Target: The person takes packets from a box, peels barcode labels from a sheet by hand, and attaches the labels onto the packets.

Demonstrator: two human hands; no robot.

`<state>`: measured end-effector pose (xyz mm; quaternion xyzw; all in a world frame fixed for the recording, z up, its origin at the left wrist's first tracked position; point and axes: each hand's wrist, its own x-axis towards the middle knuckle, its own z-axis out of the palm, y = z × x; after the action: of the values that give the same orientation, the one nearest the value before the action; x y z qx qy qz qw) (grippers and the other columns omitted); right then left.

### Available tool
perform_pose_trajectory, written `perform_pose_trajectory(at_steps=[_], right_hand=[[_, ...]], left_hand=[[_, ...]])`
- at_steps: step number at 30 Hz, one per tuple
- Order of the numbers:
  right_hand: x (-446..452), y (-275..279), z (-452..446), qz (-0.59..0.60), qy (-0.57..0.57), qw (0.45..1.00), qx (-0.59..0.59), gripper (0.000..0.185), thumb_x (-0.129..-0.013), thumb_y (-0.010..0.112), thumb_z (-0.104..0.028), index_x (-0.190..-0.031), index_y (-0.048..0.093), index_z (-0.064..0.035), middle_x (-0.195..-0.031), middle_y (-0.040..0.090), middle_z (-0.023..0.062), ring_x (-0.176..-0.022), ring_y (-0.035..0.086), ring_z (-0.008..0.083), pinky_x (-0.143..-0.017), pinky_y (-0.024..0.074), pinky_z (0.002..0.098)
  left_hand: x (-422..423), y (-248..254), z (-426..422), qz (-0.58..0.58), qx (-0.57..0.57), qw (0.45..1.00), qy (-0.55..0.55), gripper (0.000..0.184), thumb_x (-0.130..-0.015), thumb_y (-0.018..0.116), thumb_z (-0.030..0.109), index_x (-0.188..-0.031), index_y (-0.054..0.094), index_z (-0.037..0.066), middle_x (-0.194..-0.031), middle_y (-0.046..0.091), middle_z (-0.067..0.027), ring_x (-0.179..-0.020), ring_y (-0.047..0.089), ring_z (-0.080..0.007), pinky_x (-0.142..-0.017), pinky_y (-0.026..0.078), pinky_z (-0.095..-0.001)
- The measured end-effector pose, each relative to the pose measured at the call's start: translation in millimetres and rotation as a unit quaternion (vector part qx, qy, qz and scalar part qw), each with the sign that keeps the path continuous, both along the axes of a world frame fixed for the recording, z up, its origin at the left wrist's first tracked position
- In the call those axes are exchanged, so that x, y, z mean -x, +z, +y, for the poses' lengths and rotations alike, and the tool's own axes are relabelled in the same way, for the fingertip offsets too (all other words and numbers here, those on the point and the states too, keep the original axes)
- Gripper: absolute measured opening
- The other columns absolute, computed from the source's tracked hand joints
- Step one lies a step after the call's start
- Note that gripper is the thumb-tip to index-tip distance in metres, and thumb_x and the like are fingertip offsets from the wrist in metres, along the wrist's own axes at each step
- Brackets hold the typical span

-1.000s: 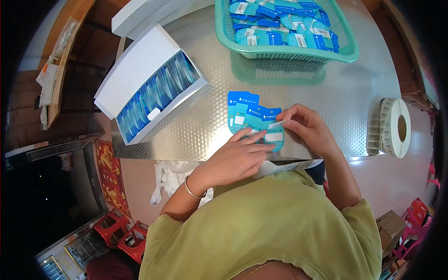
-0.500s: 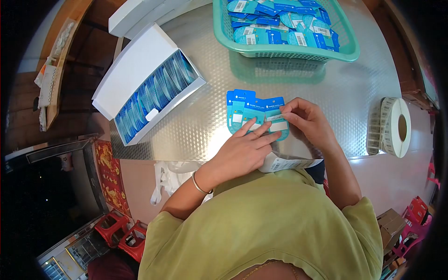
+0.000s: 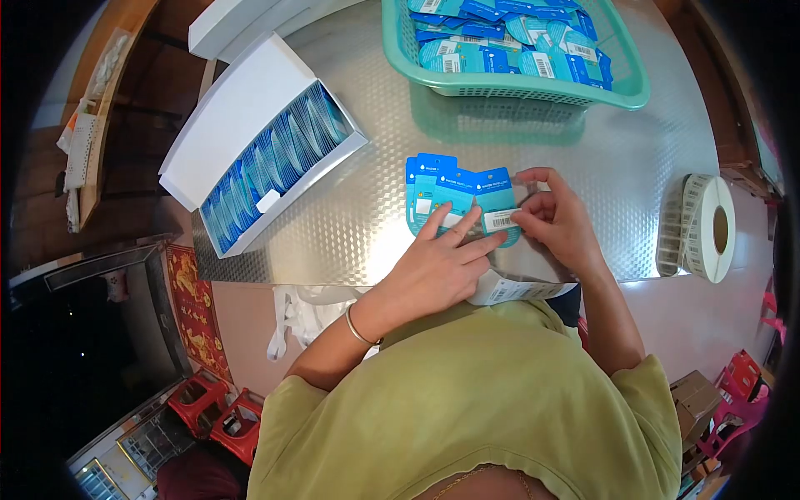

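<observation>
Right hand [image 3: 557,218] pinching a small barcode label [image 3: 500,220] against a glossy rounded card — left hand [image 3: 440,265] fingers spread, loosely flattening the cards [image 3: 429,188].

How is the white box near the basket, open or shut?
Open. The white box has its lid tipped back, and you can see blue packets lined up inside.

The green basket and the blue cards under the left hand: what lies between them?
Bare metal tabletop, with a greenish reflection, lies between green basket and blue cards in the head view.
</observation>
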<state>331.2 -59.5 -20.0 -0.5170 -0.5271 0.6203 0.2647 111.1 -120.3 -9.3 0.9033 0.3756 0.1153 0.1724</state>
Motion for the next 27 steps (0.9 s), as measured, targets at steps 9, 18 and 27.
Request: perform_pose_trajectory(at_steps=[9, 18, 27], right_hand=[[2.6, 2.8, 4.2, -0.05, 0.032, 0.998, -0.024, 0.046, -0.081, 0.07, -0.002, -0.123, 0.052, -0.0027, -0.072, 0.063, 0.0026, -0.064, 0.057, 0.006, -0.057, 0.0462, 0.0227], [4.4, 2.1, 3.6, -0.062, 0.032, 0.997, -0.027, 0.046, -0.08, 0.07, -0.003, -0.122, 0.053, -0.0031, -0.072, 0.063, 0.003, -0.064, 0.058, 0.0069, -0.058, 0.0475, 0.0235], [5.4, 2.7, 1.7, -0.075, 0.028, 0.996, -0.04, 0.046, -0.079, 0.07, -0.002, -0.122, 0.053, -0.0037, -0.071, 0.063, 0.003, -0.063, 0.058, 0.0077, -0.059, 0.0484, 0.0241]], left_hand=[[0.8, -3.6, -0.1, -0.004, 0.002, 1.0, -0.002, 0.012, -0.073, 0.069, 0.018, -0.078, 0.063, 0.009, -0.137, 0.055, 0.0013, -0.134, 0.042, -0.0308, -0.11, 0.03, -0.0548], [1.1, -4.1, 0.2, -0.004, -0.002, 1.0, -0.001, 0.013, -0.074, 0.069, 0.019, -0.08, 0.064, 0.01, -0.137, 0.055, 0.0018, -0.133, 0.043, -0.0301, -0.11, 0.029, -0.0552], [0.6, -5.3, -0.8, -0.006, -0.01, 1.0, 0.004, 0.013, -0.073, 0.069, 0.019, -0.08, 0.064, 0.01, -0.136, 0.055, 0.0025, -0.133, 0.043, -0.0295, -0.11, 0.028, -0.0548]])
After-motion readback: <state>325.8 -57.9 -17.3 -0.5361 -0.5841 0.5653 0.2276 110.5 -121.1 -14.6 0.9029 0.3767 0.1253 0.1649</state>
